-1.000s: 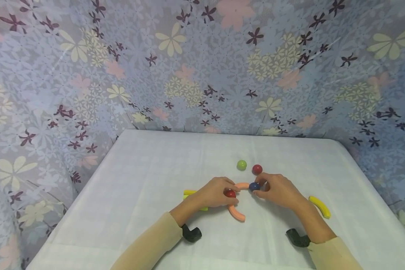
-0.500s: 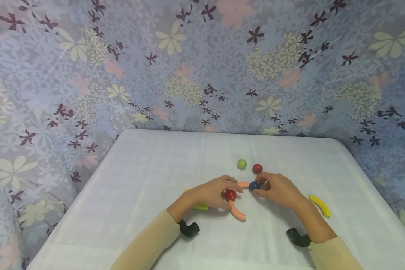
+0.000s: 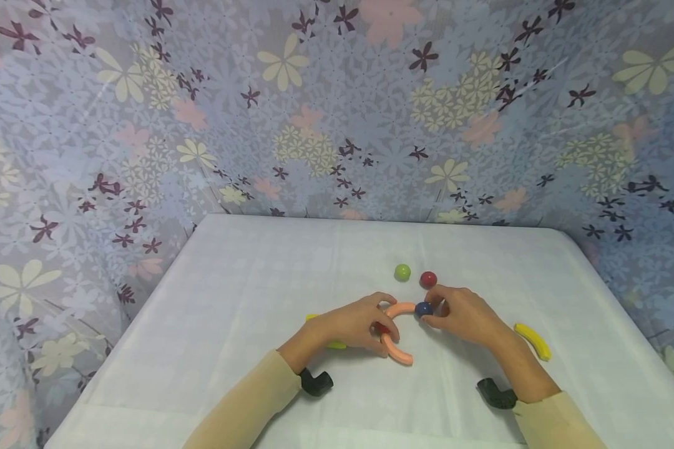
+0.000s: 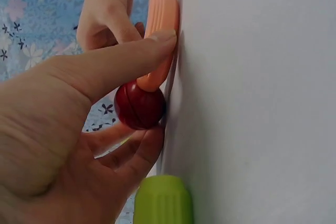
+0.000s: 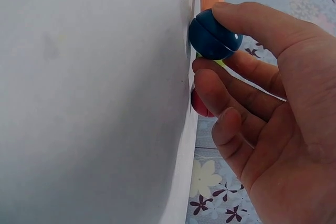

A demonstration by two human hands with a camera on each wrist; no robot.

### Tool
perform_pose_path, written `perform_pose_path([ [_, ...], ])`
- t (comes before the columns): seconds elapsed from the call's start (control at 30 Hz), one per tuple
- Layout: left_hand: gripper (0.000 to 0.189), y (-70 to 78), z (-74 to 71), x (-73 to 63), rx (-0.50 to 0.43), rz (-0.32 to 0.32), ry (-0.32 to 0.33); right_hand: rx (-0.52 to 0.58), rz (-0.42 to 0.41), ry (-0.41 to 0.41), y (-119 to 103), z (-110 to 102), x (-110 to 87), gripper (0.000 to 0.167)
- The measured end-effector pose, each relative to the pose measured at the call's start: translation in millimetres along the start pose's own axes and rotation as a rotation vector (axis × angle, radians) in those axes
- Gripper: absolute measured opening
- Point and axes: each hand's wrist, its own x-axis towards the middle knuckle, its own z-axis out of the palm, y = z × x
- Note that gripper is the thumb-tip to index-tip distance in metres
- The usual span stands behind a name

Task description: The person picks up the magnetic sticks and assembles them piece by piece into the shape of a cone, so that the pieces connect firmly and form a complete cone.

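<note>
My left hand curls round a glossy red ball. Its thumb lies against the lower salmon-orange curved stick, whose end meets the ball. A second curved orange stick runs from near the red ball to a dark blue ball. My right hand pinches that blue ball between thumb and finger, its other fingers loosely bent. The lower stick's free end points toward the front right. In the head view the left fingers hide much of the red ball.
Behind the right hand lie another red ball and a green ball. A yellow curved stick is at the right. Beneath the left wrist are a yellow-green piece and a yellow one. White cloth covers the table.
The left fingers shift over the red ball, covering more of it, and the thumb moves onto the lower orange stick. That stick's free end moves slightly right. The right hand stays at the blue ball.
</note>
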Motion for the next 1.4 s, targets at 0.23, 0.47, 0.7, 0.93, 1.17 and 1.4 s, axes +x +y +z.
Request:
perform_pose_path([
  [0.23,0.021,2.5,0.7,-0.7,0.007,-0.013,0.028,-0.018,0.007,-0.012,-1.7,-0.2,0.9,0.038],
  [0.47,0.023,1.9,1.0,-0.4,0.054,-0.007,0.053,-0.021,-0.025,-0.008,-3.4,-1.3,0.6,0.036],
  [0.7,0.025,0.8,1.5,0.3,0.043,-0.011,0.047,-0.046,-0.036,0.014,2.9,-6.2,2.0,0.031],
  [0.93,0.025,3.5,0.0,-1.2,0.029,-0.024,0.042,-0.08,-0.006,0.129,9.9,-17.3,15.3,0.036],
  [1.17,0.024,2.4,1.9,-0.4,0.028,-0.02,0.036,-0.165,-0.067,0.092,18.9,-12.1,27.9,0.056],
  [1.4,0.023,2.6,2.2,0.9,0.036,-0.026,0.033,-0.161,-0.02,0.109,20.8,-9.4,29.6,0.047],
])
